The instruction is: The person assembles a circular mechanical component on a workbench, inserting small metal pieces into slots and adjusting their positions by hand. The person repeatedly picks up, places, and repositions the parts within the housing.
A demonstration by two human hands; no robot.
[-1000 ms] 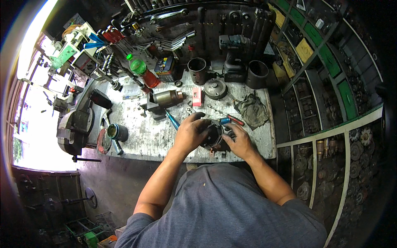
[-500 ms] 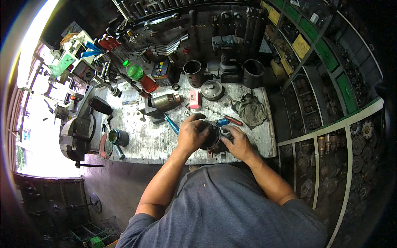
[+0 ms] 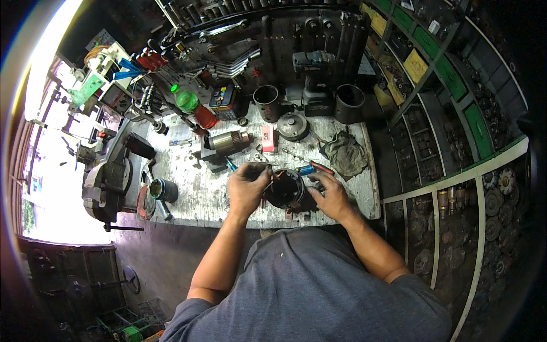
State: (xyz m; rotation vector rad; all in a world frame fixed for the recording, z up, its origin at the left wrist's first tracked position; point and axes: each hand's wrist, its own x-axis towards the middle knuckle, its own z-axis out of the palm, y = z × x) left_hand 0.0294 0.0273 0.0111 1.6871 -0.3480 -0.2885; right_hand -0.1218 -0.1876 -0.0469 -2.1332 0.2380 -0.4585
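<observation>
A round, dark, hollow motor housing (image 3: pixel 288 196) sits at the bench's near edge, its open face up. My right hand (image 3: pixel 331 198) grips its right rim with bent fingers and thumb. My left hand (image 3: pixel 246 191) is just left of it, fingertips pinched together; what they hold, if anything, is too small to make out. Behind the housing lie a blue-handled tool (image 3: pixel 306 170) and a red-and-black screwdriver (image 3: pixel 323 167). Another blue tool (image 3: pixel 231 165) is partly hidden behind my left hand. A motor armature (image 3: pixel 227 141) and a small red-and-white box (image 3: pixel 268 139) lie farther back.
A bench vise (image 3: pixel 108 185) and an open can (image 3: pixel 163 190) stand at left. A red-liquid bottle (image 3: pixel 205 117), cordless impact wrench (image 3: pixel 315 85), two dark cylinders (image 3: pixel 265 105) and a round metal cover (image 3: pixel 293 126) are at the back. A rag (image 3: pixel 346 154) lies right. Shelves (image 3: pixel 456 188) flank the bench.
My left hand has moved left off the housing, uncovering its hollow inside, and its fingertips have come together. My right hand stays at the right rim.
</observation>
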